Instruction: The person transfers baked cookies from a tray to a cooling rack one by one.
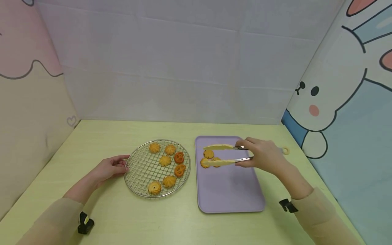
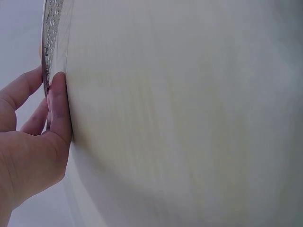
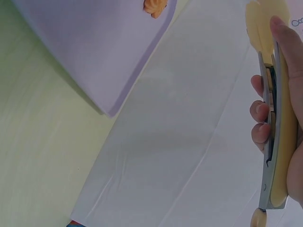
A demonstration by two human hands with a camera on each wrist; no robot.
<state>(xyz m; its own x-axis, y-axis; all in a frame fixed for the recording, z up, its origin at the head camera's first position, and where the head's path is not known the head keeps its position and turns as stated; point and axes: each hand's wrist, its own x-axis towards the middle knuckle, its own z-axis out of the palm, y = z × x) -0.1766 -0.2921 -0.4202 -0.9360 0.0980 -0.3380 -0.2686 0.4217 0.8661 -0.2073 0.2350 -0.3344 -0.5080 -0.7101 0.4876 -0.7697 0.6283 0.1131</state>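
My left hand [image 1: 108,169] pinches the left rim of a round wire cooling rack [image 1: 139,168], thumb on one side and fingers on the other in the left wrist view. Piped cookies [image 1: 169,181] and two pretzel-shaped cookies [image 1: 179,170] lie on the rack, mostly toward its right half. My right hand [image 1: 266,154] grips tongs [image 1: 220,162] with pale yellow tips and metal arms. The tongs' tips are spread apart above a lilac tray [image 1: 228,192]. Under them, three cookies [image 1: 208,154] lie near the tray's upper left, partly covered by the tongs.
The pale yellow-green table [image 1: 159,224] runs back to a white sheet [image 1: 183,68]. Cartoon-printed panels stand at both sides, with a rabbit [image 1: 333,85] on the right one. A narrow strip of table separates rack and tray.
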